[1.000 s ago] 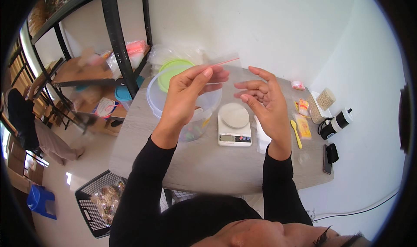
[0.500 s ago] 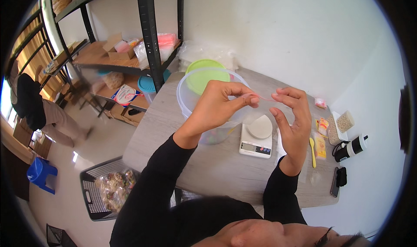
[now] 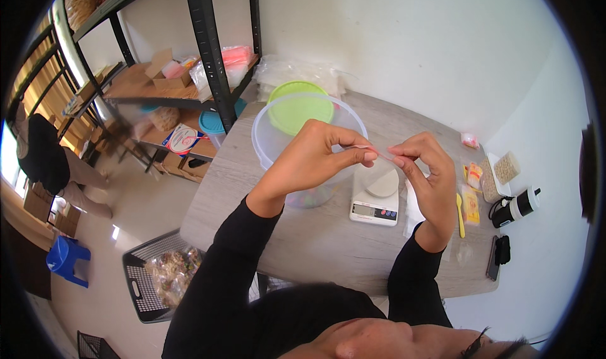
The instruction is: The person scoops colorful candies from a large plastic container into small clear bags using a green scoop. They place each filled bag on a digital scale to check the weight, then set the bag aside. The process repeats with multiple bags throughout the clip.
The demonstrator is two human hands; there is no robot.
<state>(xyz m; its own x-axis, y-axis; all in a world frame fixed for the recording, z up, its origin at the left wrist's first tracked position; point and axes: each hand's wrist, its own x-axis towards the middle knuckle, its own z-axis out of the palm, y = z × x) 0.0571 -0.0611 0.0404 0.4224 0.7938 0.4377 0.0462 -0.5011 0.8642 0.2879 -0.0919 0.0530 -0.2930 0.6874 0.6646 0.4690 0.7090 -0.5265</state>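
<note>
Clear plastic bag (image 3: 383,155) with a pink strip along its mouth: up in the air, strung between the fingers of 2 hands, above the tabletop (image 3: 303,251). Left hand (image 3: 308,155): thumb and index finger pinching the strip. Right hand (image 3: 430,179): thumb and index finger appear to nip the strip's other end, remaining fingers loosely curled. Bag body too transparent to trace fully; seems to hang just below the fingertips.

Handling, by judgement: very light, thin, limp film; slick, apt to crumple or slide; strip probably the stiffest part. Best hold: on the strip, 1 pinch near each end, gentle pressure, since a hard pull could stretch the film.

Around the fingers: white scale (image 3: 374,212) with round pan beneath the fingertips; clear tub (image 3: 257,145) left of and behind the left fingers; yellow spoon (image 3: 460,217) to the right of and below the right fingers.
</note>
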